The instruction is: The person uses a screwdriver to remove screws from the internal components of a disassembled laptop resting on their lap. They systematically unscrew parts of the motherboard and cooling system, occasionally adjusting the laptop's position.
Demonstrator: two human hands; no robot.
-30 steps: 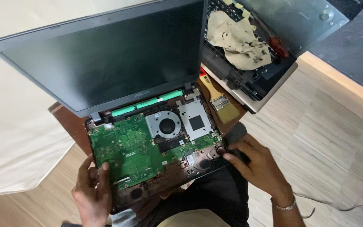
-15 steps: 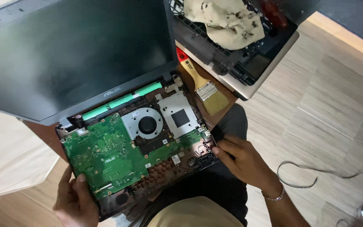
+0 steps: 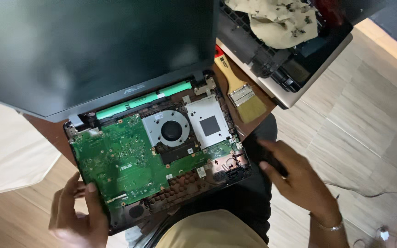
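Note:
An opened laptop base (image 3: 226,173) rests on my lap with its green circuit board (image 3: 125,160), round cooling fan (image 3: 172,130) and silver heat plate (image 3: 207,123) bare. Its dark screen (image 3: 88,50) stands tilted up behind. My left hand (image 3: 76,216) grips the base's near left corner, thumb on the board's edge. My right hand (image 3: 295,177) hovers just right of the base, off its right edge, fingers spread and holding nothing that I can see.
A paintbrush with a wooden handle (image 3: 241,94) lies on the brown surface behind the base. A second stripped laptop (image 3: 295,69) with a crumpled cloth (image 3: 279,20) on it sits at the back right. A thin cable (image 3: 373,193) runs over the wooden floor.
My right hand has come off the base's near right corner and moved right, clear of it. The view has shifted closer and right. My left hand keeps its hold.

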